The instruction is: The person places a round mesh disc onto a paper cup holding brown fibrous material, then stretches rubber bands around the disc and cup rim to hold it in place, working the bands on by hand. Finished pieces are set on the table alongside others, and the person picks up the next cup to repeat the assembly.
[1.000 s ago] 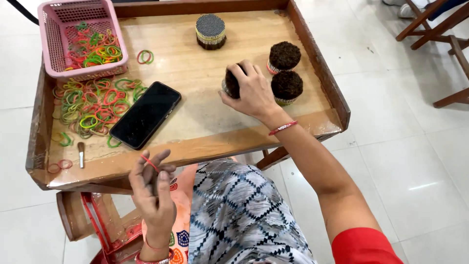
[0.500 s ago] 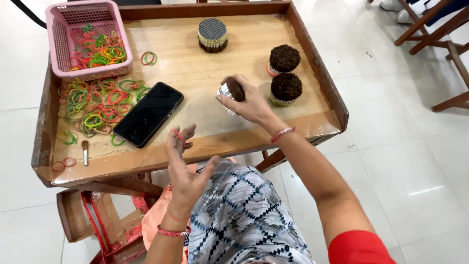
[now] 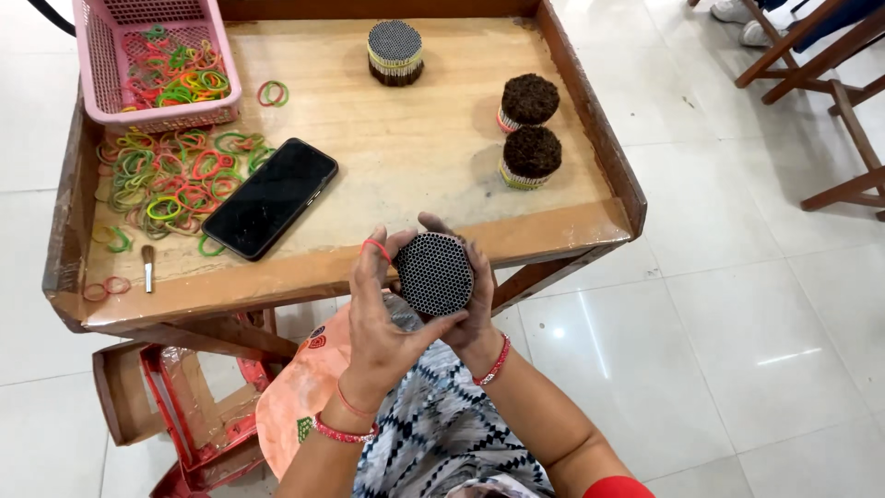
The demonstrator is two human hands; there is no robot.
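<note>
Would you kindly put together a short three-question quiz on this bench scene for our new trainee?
1. True or false: both hands hold the round bundle of sticks.
2. What lies on the left hand's fingers: A) a red rubber band, B) a brush, C) a phone?
3. How many other bundles stand on the wooden tray table?

Key: 1. True; the right hand cups it as well. 2. A. 3. Three.
</note>
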